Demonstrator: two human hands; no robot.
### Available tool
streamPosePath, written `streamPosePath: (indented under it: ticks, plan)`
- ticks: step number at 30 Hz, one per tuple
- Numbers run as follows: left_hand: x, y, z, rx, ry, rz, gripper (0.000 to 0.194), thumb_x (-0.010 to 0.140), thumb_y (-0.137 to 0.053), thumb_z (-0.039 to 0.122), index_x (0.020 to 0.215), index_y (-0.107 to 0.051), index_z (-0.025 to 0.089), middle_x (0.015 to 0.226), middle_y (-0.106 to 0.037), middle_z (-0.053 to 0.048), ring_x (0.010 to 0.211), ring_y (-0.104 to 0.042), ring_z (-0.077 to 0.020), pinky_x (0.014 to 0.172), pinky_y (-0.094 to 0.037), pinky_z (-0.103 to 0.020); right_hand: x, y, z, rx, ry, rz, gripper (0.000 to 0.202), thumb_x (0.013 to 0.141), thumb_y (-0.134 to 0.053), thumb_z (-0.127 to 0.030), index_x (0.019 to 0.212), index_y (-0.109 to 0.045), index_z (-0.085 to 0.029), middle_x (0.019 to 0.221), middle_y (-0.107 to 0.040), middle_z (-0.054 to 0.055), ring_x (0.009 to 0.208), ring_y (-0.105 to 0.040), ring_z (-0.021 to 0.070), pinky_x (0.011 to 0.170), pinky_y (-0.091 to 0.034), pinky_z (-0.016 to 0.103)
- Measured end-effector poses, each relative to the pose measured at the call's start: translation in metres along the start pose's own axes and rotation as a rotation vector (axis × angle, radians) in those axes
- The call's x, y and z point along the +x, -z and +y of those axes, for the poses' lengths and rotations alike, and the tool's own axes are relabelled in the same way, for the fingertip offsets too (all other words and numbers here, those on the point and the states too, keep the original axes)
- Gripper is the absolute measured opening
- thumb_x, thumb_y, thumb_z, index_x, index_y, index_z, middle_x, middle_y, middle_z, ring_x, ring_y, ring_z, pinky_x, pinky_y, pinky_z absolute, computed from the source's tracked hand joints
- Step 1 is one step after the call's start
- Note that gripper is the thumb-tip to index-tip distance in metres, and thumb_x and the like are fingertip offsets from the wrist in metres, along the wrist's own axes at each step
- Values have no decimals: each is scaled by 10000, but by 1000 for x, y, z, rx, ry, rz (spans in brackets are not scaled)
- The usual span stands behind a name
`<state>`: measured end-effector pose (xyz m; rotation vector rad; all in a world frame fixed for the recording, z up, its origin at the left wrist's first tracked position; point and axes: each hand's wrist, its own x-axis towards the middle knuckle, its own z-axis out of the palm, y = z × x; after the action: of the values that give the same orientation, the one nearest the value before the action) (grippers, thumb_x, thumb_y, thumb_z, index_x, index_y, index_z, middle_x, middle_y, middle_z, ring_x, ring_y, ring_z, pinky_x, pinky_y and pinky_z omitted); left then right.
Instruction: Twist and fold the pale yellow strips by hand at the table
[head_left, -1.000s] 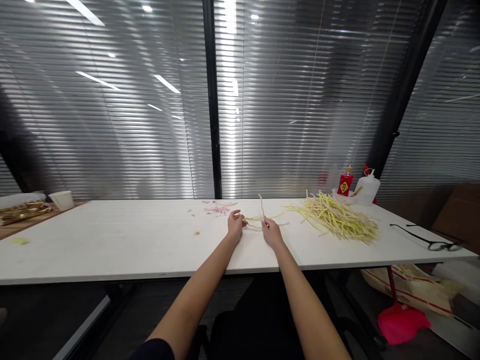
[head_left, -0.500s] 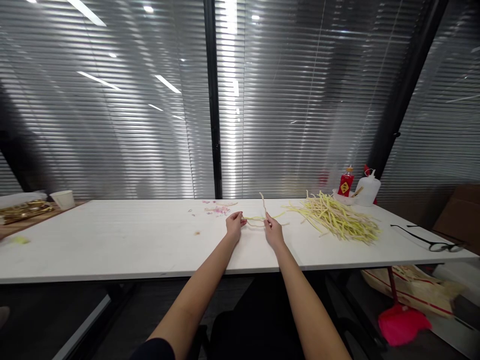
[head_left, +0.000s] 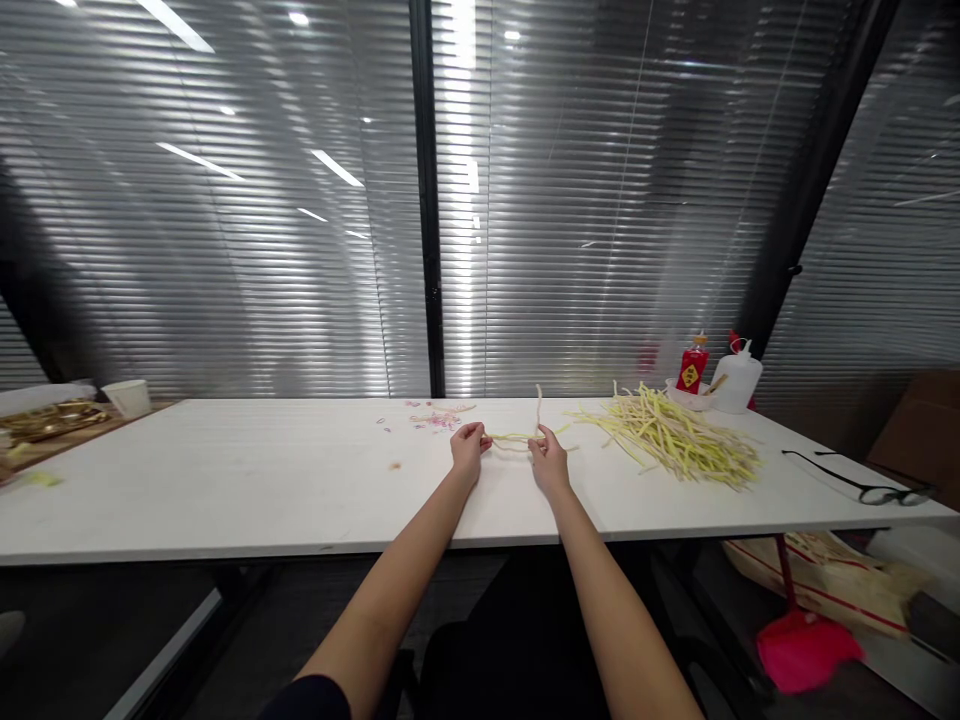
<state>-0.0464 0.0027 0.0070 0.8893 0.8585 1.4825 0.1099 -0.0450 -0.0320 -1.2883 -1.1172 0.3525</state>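
Observation:
Above the white table, my left hand [head_left: 469, 448] pinches one end of a few long, thin yellow and cream strands [head_left: 511, 437] that run sideways to the other hand. My right hand [head_left: 550, 462] has its fingers closed around them near their right part, with tips sticking out beyond it. From its fingertips a single cream strand [head_left: 538, 402] points upward; whether it crosses or wraps the others is too small to tell. To the right lies a loose pile of similar strands [head_left: 675, 435].
Small pink bands [head_left: 439, 420] lie scattered beyond my left hand. At the back right stand a red bottle [head_left: 691, 368], a white bowl [head_left: 686, 400] and a white squeeze bottle [head_left: 737, 382]. Eyeglasses [head_left: 885, 494] rest near the right edge. A paper cup [head_left: 127, 399] stands far left.
My right fingers have shifted slightly, and the upward strand has moved a little right and stands straighter. My left hand has barely moved.

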Motion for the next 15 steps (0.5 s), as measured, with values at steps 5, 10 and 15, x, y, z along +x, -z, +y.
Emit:
streamPosePath:
  ticks: [5,10,15]
  plan:
    - [0,0,0,-16,17,-1,224,666,-717,254,813,-618,117,680,-585,-11,553,-587,-91,650,-510,-278,-1,2,-3,-18,28,-23,460,820,-476,-435,1191,-582,-184,745,-619,19,638,-558,166,629,-436,275]
    - [1,0,-1,-36,5,-14,236,654,-727,241,828,-638,110,691,-590,-15,561,-574,-82,658,-502,-276,0,2,-2,-48,58,-40,374,826,-471,-389,1077,-664,-190,894,-681,61,754,-600,197,726,-463,311]
    - [0,0,0,-46,-31,-39,274,653,-726,233,885,-634,120,694,-582,-4,575,-573,-80,648,-497,-266,1,0,0,-91,115,-60,290,802,-475,-297,937,-713,-201,967,-690,58,885,-615,213,812,-467,326]
